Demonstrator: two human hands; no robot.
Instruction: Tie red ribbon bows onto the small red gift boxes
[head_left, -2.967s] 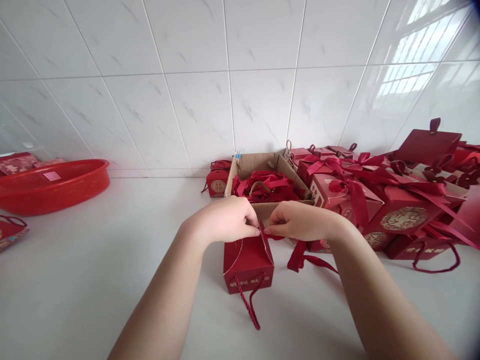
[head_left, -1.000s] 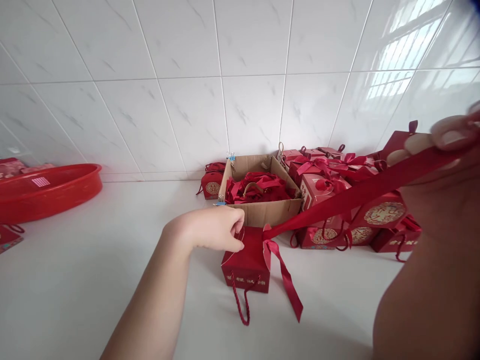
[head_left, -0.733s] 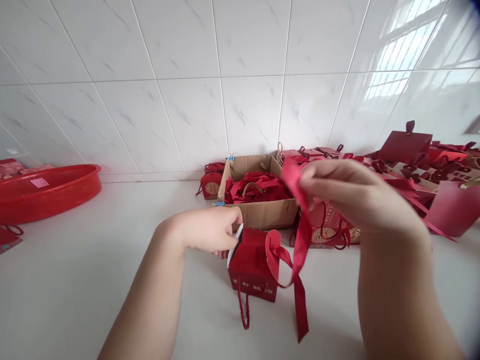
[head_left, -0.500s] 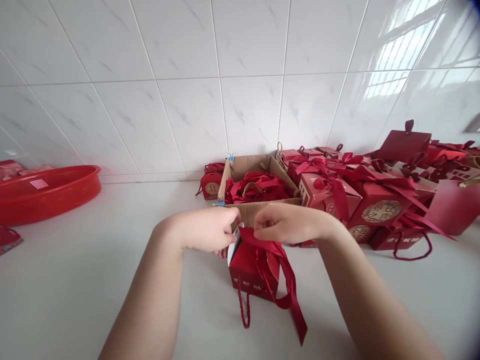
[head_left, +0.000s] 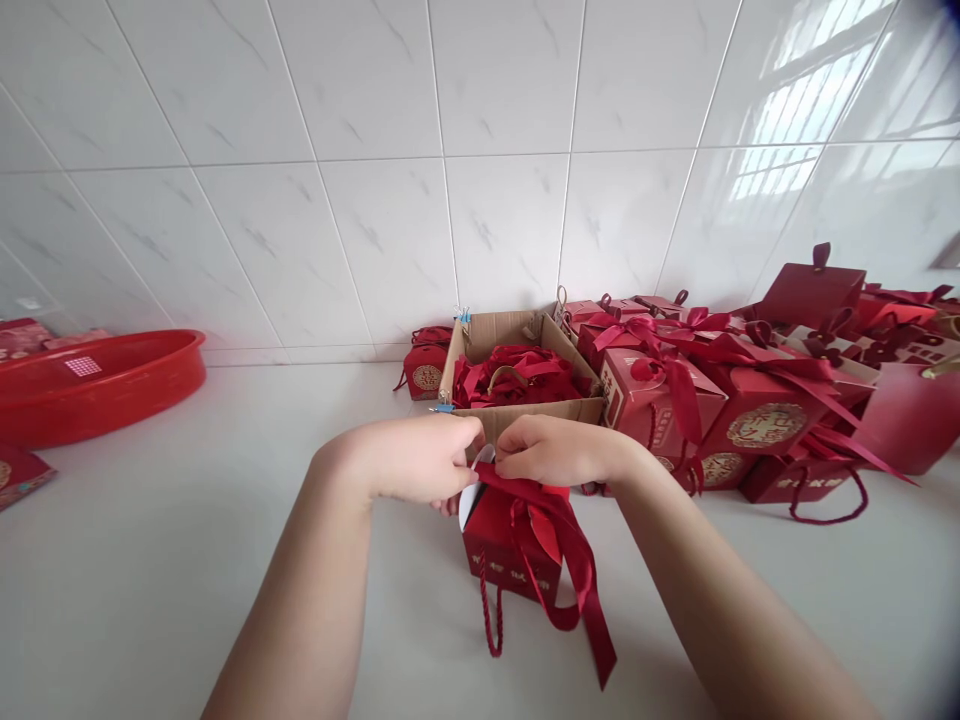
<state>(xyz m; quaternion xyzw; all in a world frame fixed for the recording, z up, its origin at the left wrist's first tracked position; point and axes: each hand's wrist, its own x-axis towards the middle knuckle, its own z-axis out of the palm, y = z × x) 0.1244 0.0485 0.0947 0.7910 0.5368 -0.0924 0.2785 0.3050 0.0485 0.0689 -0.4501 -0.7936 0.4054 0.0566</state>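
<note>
A small red gift box (head_left: 501, 545) with gold lettering and a red cord handle stands on the white counter in front of me. My left hand (head_left: 412, 458) is closed on the box's top flap at its left. Just to the right, my right hand (head_left: 559, 450) pinches a red ribbon (head_left: 581, 580) at the top of the box. The ribbon loops over the box front and trails down to the counter.
An open cardboard box (head_left: 525, 410) of red ribbons sits behind the hands. Several finished red gift boxes (head_left: 750, 400) with bows crowd the right side by the tiled wall. A red plastic basin (head_left: 97, 385) stands at the far left, a red packet (head_left: 22, 475) beside it.
My right hand had pulled the ribbon far up to the right, then came back down to the box top. Both hands now meet there and the ribbon hangs slack over the front.
</note>
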